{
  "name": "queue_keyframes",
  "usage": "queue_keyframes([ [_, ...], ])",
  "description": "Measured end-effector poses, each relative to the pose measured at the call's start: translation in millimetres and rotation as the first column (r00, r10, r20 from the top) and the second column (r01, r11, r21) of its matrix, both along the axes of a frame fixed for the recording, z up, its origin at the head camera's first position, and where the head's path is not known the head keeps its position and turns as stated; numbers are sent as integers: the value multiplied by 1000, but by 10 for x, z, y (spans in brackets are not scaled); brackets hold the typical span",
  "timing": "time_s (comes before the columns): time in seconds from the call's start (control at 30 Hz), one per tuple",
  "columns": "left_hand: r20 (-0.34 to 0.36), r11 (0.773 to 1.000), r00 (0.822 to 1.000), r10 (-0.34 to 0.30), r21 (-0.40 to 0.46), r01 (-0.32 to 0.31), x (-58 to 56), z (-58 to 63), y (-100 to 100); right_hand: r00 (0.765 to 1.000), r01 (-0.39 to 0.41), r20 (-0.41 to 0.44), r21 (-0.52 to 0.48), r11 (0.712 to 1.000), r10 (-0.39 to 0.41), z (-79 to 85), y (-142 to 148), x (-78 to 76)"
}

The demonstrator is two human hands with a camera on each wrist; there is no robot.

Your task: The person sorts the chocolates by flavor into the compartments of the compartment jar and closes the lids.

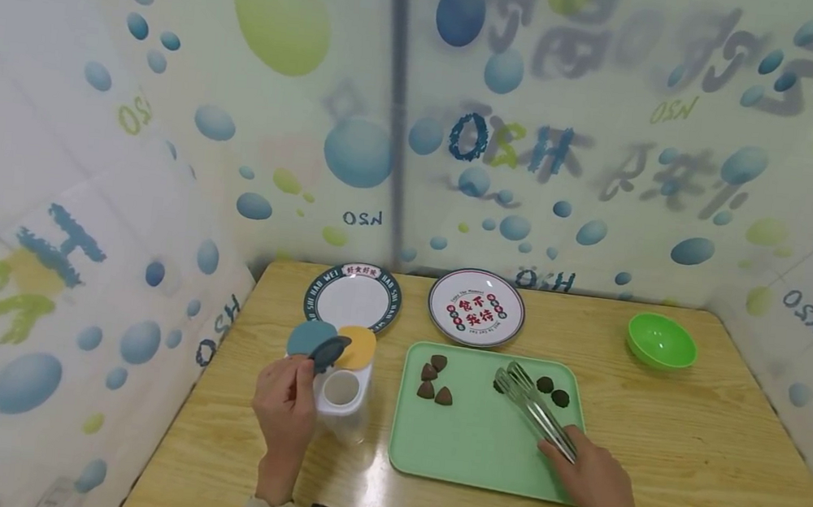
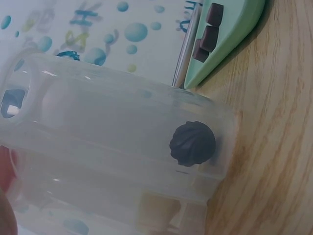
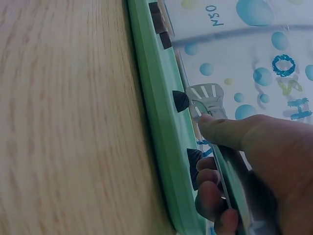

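Note:
My left hand (image 1: 284, 409) holds up the dark blue flip lid (image 1: 329, 353) of a clear storage container (image 1: 353, 424), between thumb and fingers. Below that lid its round opening shows; blue (image 1: 312, 337) and yellow (image 1: 359, 348) lids cover other openings. Inside, at the bottom, lie a dark swirled piece (image 2: 193, 143) and a blurred tan block (image 2: 157, 211). My right hand (image 1: 598, 480) grips metal tongs (image 1: 541, 417) over the green tray (image 1: 475, 452). The tong tips are at one dark round piece (image 3: 180, 101), partly hidden in the head view; whether they pinch it I cannot tell.
Two more dark round pieces (image 1: 560, 398) sit right of the tong tips. Several brown wedge-shaped pieces (image 1: 443, 396) lie on the tray's left. Behind stand a dark-rimmed plate (image 1: 353, 301) and a plate with red writing (image 1: 475, 325). A green bowl (image 1: 661, 342) is at right.

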State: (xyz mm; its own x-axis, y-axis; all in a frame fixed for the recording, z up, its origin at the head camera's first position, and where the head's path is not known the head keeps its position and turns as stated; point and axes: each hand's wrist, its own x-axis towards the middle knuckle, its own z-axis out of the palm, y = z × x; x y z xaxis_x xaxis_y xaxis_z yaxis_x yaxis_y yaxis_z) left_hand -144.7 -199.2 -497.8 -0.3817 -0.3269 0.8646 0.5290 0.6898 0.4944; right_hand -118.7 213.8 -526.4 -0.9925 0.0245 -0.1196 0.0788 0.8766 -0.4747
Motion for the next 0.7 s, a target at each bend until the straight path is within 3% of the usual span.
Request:
queue_keyframes([
  [0.2,34,1000,999,1,0,-1,13,6,4,1000,-11,6,25,1000,10,-19,2,-12],
  [0.5,-38,1000,999,-7,5,7,-25,-18,-4,1000,-20,-1,30,999,20,-29,-9,-12],
  [0.7,-7,1000,1000,-5,5,5,-13,-13,-4,1000,-15,8,33,999,15,-39,-18,-13],
])
